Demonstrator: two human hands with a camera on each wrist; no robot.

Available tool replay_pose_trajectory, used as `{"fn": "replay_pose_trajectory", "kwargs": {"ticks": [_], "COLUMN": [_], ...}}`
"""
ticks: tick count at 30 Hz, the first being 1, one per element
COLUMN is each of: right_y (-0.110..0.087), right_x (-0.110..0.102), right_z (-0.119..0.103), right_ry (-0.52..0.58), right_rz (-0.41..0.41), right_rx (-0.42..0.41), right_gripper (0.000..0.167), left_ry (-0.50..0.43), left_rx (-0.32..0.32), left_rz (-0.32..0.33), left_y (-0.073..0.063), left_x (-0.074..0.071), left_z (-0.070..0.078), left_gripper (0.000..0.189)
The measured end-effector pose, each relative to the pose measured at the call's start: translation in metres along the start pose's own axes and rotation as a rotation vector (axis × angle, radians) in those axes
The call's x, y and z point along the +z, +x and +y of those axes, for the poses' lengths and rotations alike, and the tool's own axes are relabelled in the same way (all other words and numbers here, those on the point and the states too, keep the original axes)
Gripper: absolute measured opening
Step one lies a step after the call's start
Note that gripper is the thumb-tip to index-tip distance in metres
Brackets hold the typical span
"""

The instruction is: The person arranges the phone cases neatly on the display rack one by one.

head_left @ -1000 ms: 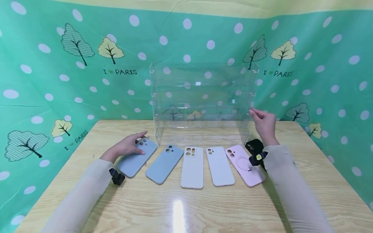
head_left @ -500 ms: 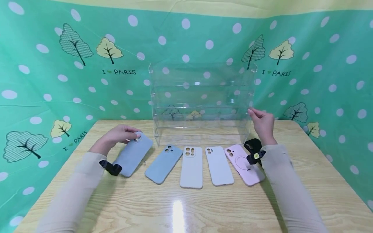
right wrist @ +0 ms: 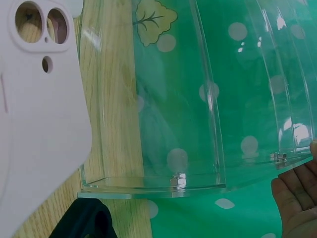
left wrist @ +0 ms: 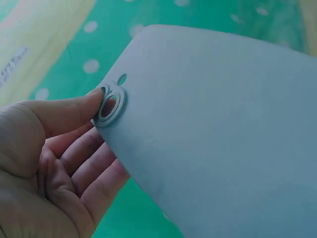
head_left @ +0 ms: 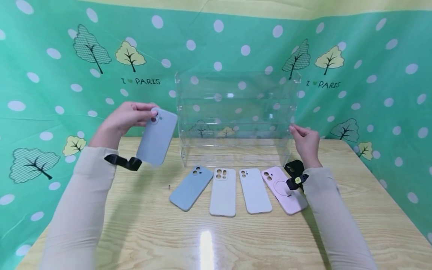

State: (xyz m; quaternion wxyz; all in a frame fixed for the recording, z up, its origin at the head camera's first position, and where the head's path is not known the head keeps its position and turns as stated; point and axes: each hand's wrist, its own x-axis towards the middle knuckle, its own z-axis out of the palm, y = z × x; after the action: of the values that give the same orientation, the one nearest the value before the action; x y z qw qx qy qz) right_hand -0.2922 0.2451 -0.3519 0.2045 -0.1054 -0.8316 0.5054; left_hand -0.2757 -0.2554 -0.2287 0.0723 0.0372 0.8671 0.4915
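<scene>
Raised above the left of the table, a light blue phone case (head_left: 156, 138) hangs tilted from my left hand (head_left: 129, 114). Thumb and fingers pinch its camera-hole corner; in the left wrist view the thumb (left wrist: 74, 111) lies beside the camera ring and the fingers go behind the case. A clear acrylic display rack (head_left: 236, 145) with stepped shelves stands at the back of the table. My right hand (head_left: 306, 142) pinches the rack's right side edge. In the right wrist view its fingers (right wrist: 292, 198) sit at the side panel, partly cut off by the frame.
Before the rack lie a grey-blue case (head_left: 191, 189), a cream case (head_left: 222, 195), a white case (head_left: 255, 193) and a pink case (head_left: 283, 191) with a ring. A black case (head_left: 294, 168) is partly hidden under the right wrist. A polka-dot curtain (head_left: 216, 41) hangs behind.
My left hand has gripped the light blue case by its camera end and lifted it off the table, up toward the rack's left side. The right hand stays at the rack's edge.
</scene>
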Motion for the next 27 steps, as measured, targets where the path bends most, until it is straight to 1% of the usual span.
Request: {"fn": "replay_pose_trajectory", "kwargs": {"ticks": [3,5,9,14,18,23,27], "right_y": [0.001,0.002,0.002,0.001,0.001,0.000,-0.001], "right_x": [-0.001,0.000,0.001,0.003,0.004,0.004,0.004], "right_z": [0.000,0.000,0.000,0.002,0.004,0.005,0.004], "right_ry": [0.003,0.008,0.020,0.034,0.042,0.042,0.044], "right_rz": [0.004,0.005,0.009,0.018,0.019,0.032,0.039], "right_rx": [-0.012,-0.020,-0.016,-0.006,-0.009,-0.013,-0.021], "right_gripper": [0.044,0.045,0.045,0.042,0.042,0.042,0.042], "left_ry": [-0.062,-0.105,-0.186,-0.243,-0.300,-0.372,-0.456], "left_rx": [0.006,0.023,0.048,0.067,0.074,0.069,0.068], "left_rz": [0.030,0.046,0.063,0.068,0.085,0.124,0.164], "left_y": [0.004,0.007,0.014,0.025,0.035,0.046,0.055], "left_x": [0.002,0.005,0.015,0.030,0.040,0.052,0.063], "left_z": [0.024,0.040,0.067,0.095,0.116,0.143,0.164], "left_gripper": [0.055,0.054,0.053,0.047,0.040,0.032,0.027]}}
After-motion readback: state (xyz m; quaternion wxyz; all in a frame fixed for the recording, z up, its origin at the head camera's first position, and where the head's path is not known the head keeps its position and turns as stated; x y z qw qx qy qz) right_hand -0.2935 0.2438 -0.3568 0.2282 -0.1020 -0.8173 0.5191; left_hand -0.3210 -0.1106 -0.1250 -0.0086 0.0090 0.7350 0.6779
